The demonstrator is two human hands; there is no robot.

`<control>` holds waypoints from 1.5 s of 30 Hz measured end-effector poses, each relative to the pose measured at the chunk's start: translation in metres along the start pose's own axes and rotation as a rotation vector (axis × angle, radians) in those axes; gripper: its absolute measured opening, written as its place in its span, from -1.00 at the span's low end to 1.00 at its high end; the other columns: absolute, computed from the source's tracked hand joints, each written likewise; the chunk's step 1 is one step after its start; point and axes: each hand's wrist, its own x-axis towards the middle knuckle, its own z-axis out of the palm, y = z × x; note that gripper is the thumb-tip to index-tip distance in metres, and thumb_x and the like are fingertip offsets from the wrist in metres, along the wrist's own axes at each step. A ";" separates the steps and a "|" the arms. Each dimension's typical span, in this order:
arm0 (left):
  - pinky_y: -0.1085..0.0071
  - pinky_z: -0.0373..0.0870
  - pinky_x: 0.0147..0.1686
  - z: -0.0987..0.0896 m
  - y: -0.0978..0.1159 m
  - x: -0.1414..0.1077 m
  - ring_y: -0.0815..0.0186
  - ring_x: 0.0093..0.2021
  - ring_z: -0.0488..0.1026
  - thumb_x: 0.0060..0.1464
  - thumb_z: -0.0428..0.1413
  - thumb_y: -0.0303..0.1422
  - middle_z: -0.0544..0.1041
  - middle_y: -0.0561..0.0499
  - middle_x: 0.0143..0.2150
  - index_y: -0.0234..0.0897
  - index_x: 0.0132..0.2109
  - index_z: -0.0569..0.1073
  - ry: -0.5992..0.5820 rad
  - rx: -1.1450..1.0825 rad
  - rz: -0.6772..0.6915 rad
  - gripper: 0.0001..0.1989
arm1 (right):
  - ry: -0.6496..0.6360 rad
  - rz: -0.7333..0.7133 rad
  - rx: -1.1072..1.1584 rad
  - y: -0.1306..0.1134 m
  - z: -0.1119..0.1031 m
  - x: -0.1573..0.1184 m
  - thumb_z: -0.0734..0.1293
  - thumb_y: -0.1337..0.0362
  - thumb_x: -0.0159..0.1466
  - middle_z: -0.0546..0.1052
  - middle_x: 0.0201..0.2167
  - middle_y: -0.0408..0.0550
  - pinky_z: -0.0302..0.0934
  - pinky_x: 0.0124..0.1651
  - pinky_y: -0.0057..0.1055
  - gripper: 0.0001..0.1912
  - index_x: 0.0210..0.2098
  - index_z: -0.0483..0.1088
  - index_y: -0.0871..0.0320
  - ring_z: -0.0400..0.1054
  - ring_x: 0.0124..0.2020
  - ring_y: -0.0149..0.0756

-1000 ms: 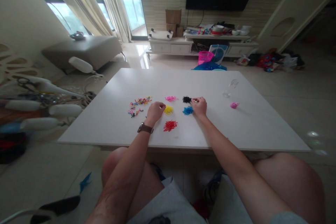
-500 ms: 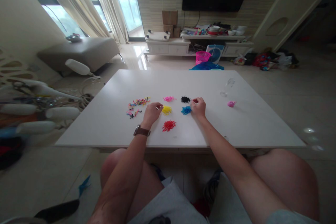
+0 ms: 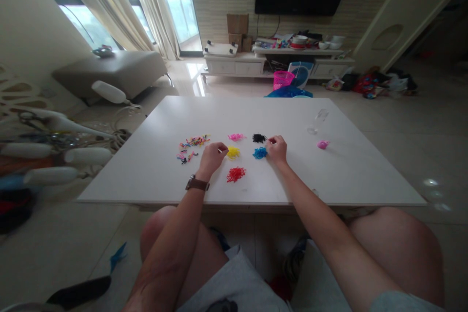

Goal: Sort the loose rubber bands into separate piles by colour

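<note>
On the white table (image 3: 161, 175) lie small heaps of thin, bendy pieces that look like little rubber bands, sorted by colour. My left hand (image 3: 214, 157) is pinched at the left edge of the yellow heap (image 3: 233, 153); whatever its fingertips hold is too small to make out. Beside the blue heap (image 3: 260, 153) and just right of the black heap (image 3: 259, 138), my right hand (image 3: 277, 148) is also closed in a pinch, its contents unclear. A pink heap (image 3: 237, 137) is farther back, a red heap (image 3: 236, 174) nearer me. Mixed-colour pieces (image 3: 195, 142) are scattered left of my left hand.
A small pink object (image 3: 322, 145) lies on the table's right side, with a clear plastic container (image 3: 321, 116) behind it. Beyond the far edge stand a pink basket (image 3: 282, 79) and a low cabinet (image 3: 248, 67). White rounded objects and cables crowd the left.
Both hands stay nearly where they were, still pinched. The heaps look the same; the whole view has shifted very slightly.
</note>
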 end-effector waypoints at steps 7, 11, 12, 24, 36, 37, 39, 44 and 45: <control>0.40 0.38 -0.30 -0.001 0.004 -0.001 0.32 -0.40 0.48 0.08 0.20 -0.45 0.64 -0.03 -0.36 -0.28 -0.31 0.63 -0.002 -0.019 0.018 -0.90 | -0.009 0.001 0.002 -0.001 0.000 0.000 0.24 0.33 0.14 0.42 -0.39 -0.09 0.27 -0.06 -0.21 -0.91 -0.49 0.34 0.08 0.35 -0.27 -0.20; 0.42 0.40 -0.29 0.000 0.005 0.000 0.34 -0.39 0.48 0.05 0.22 -0.48 0.64 -0.03 -0.36 -0.29 -0.30 0.63 -0.002 -0.029 0.029 -0.91 | 0.008 -0.027 0.035 -0.005 -0.002 -0.002 0.24 0.31 0.17 0.41 -0.39 -0.09 0.27 -0.09 -0.24 -0.91 -0.47 0.33 0.07 0.34 -0.27 -0.21; 0.42 0.41 -0.29 0.001 0.005 0.000 0.34 -0.39 0.49 0.05 0.22 -0.48 0.64 -0.03 -0.36 -0.29 -0.30 0.63 0.003 -0.031 0.030 -0.92 | 0.018 -0.034 0.043 -0.006 -0.004 -0.003 0.24 0.30 0.19 0.41 -0.38 -0.09 0.27 -0.10 -0.25 -0.91 -0.45 0.34 0.08 0.34 -0.27 -0.21; 0.33 0.52 -0.16 0.006 0.020 -0.004 0.27 -0.31 0.61 -0.03 0.31 -0.49 0.66 -0.03 -0.35 -0.29 -0.23 0.60 -0.031 -0.216 0.076 -0.85 | -0.286 -0.458 -0.015 -0.059 -0.017 -0.058 0.29 0.24 0.37 0.56 -0.19 -0.01 0.22 0.11 -0.15 -0.84 -0.18 0.53 0.03 0.37 -0.05 -0.11; 0.33 0.55 -0.19 0.003 0.028 -0.005 0.22 -0.28 0.63 -0.02 0.32 -0.48 0.68 -0.07 -0.32 -0.32 -0.16 0.57 -0.165 -0.358 0.082 -0.77 | -0.443 -0.539 0.076 -0.079 0.006 -0.052 0.28 0.26 0.42 0.64 -0.27 -0.04 0.28 -0.04 -0.24 -0.78 -0.11 0.59 0.03 0.43 -0.18 -0.16; 0.33 0.54 -0.19 0.001 0.027 -0.004 0.23 -0.28 0.63 -0.03 0.32 -0.47 0.68 -0.08 -0.30 -0.32 -0.17 0.58 -0.159 -0.349 0.086 -0.78 | -0.442 -0.540 0.055 -0.080 0.006 -0.047 0.27 0.27 0.42 0.64 -0.28 -0.04 0.27 -0.03 -0.24 -0.77 -0.13 0.60 0.03 0.42 -0.18 -0.16; 0.35 0.53 -0.20 -0.005 0.023 -0.001 0.26 -0.29 0.61 -0.06 0.33 -0.46 0.68 -0.09 -0.25 -0.32 -0.21 0.59 -0.113 -0.289 0.084 -0.80 | -0.418 -0.526 -0.018 -0.081 0.009 -0.036 0.28 0.28 0.41 0.64 -0.25 -0.03 0.24 0.01 -0.23 -0.77 -0.17 0.60 0.05 0.41 -0.14 -0.15; 0.40 0.47 -0.24 -0.034 -0.006 0.009 0.29 -0.33 0.57 -0.02 0.23 -0.48 0.67 -0.08 -0.27 -0.32 -0.27 0.62 0.079 -0.080 -0.075 -0.88 | -0.381 -0.360 -0.315 -0.079 0.028 -0.002 0.33 0.31 0.33 0.62 -0.22 0.04 0.16 0.00 -0.20 -0.84 -0.26 0.60 0.08 0.35 -0.09 -0.08; 0.41 0.46 -0.24 -0.040 -0.013 0.011 0.29 -0.32 0.57 -0.01 0.22 -0.47 0.67 -0.08 -0.27 -0.32 -0.27 0.62 0.113 -0.052 -0.120 -0.88 | -0.389 -0.343 -0.361 -0.078 0.033 0.004 0.35 0.30 0.32 0.62 -0.22 0.04 0.15 0.00 -0.19 -0.85 -0.28 0.59 0.08 0.34 -0.08 -0.08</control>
